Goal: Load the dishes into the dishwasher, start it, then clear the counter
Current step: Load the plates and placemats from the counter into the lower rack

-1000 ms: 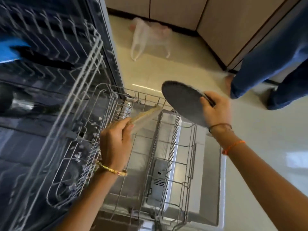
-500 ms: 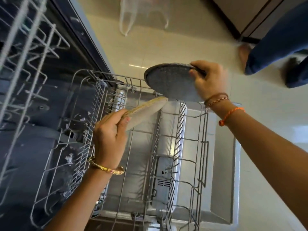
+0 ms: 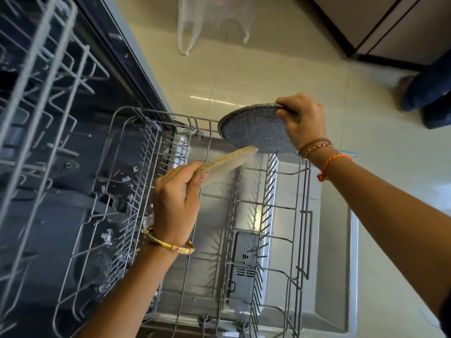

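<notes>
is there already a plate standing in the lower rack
No, the lower rack holds no dishes; the grey plate and beige plate are both held above it.

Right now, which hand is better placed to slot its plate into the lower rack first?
Left, probably. The left hand holds the beige plate edge-on, low over the lower rack tines. The right hand holds the grey speckled plate higher, at the rack's far edge.

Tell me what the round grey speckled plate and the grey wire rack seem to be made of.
The round grey speckled plate looks like matte glazed stoneware or stone-look melamine: fine pale flecks, no shine. Which one, the view leaves open. The grey wire rack looks like steel wire under a smooth grey plastic coating: thin bent rods, uniform colour.
</notes>
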